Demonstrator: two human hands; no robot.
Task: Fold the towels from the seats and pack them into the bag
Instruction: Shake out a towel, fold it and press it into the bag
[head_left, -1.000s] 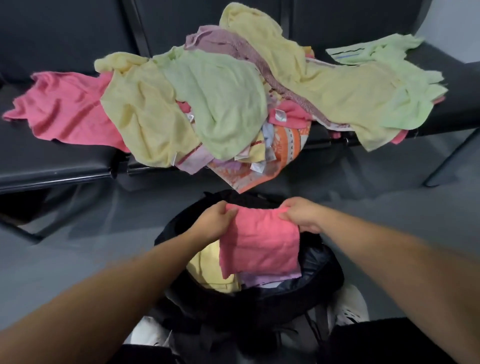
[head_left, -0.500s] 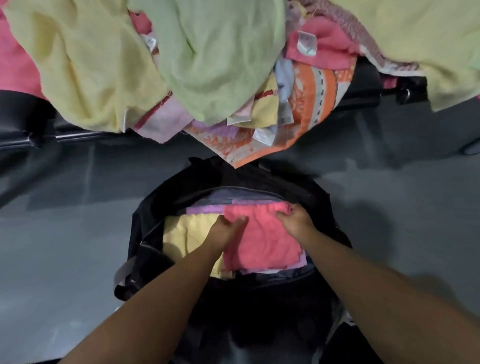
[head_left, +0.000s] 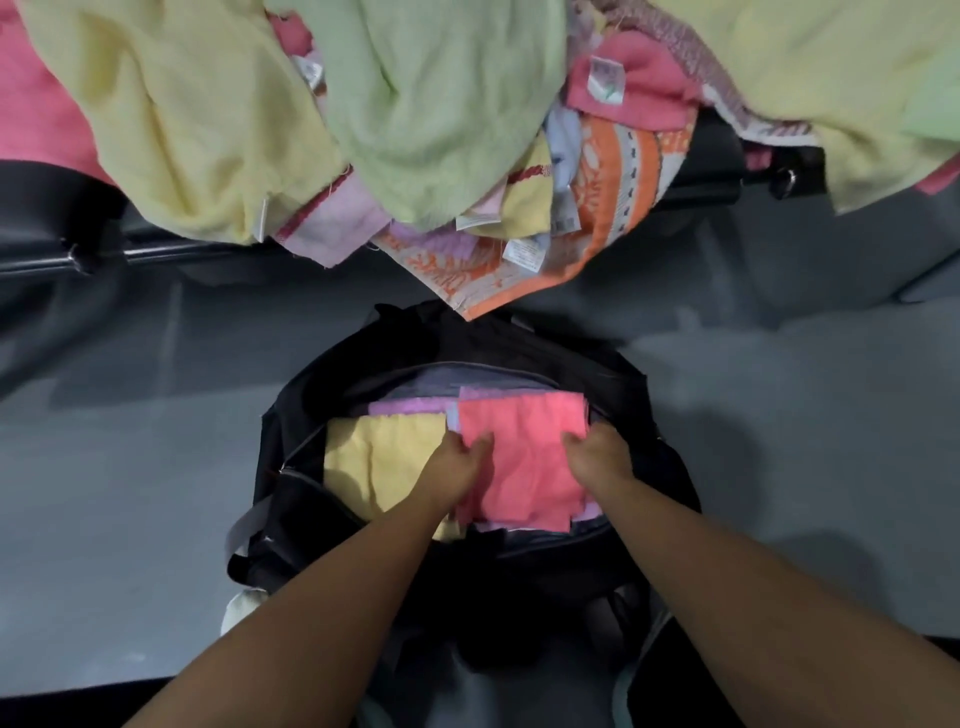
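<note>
Head camera, looking straight down: a person's two bare forearms reach forward from the bottom of the frame into an open black fabric bag (head_left: 306, 415) standing on the grey floor (head_left: 130, 467). The left hand (head_left: 457, 462) sits at the left edge of a folded coral-pink terry towel (head_left: 524, 467), knuckles up. Its fingers (head_left: 470, 449) are curled and the thumb is laid on top of the cloth, pinching that edge. The right hand (head_left: 600, 457) mirrors it at the towel's right edge, fingers (head_left: 582, 447) curled, thumb pointing inward over the pink cloth, gripping it. Both wrists bend slightly downward, and a strip of pink shows between the two hands.

The pink towel lies flat in the right half of the bag's mouth, on top of a folded lilac towel (head_left: 410, 406) whose edge shows on the far side. Just beside it on the left, a folded pale yellow towel (head_left: 374, 457) lies in the bag, its right edge covered by the left wrist.

Along the top of the frame, unfolded towels are heaped across black padded seats (head_left: 47, 208). Among them are a crumpled pale yellow towel (head_left: 171, 119), a pale green towel (head_left: 441, 93) and a pink towel with a white label (head_left: 644, 93). An orange patterned towel (head_left: 618, 197) hangs off the seat edge, its lowest corner overlapping the bag's far rim in this view.
</note>
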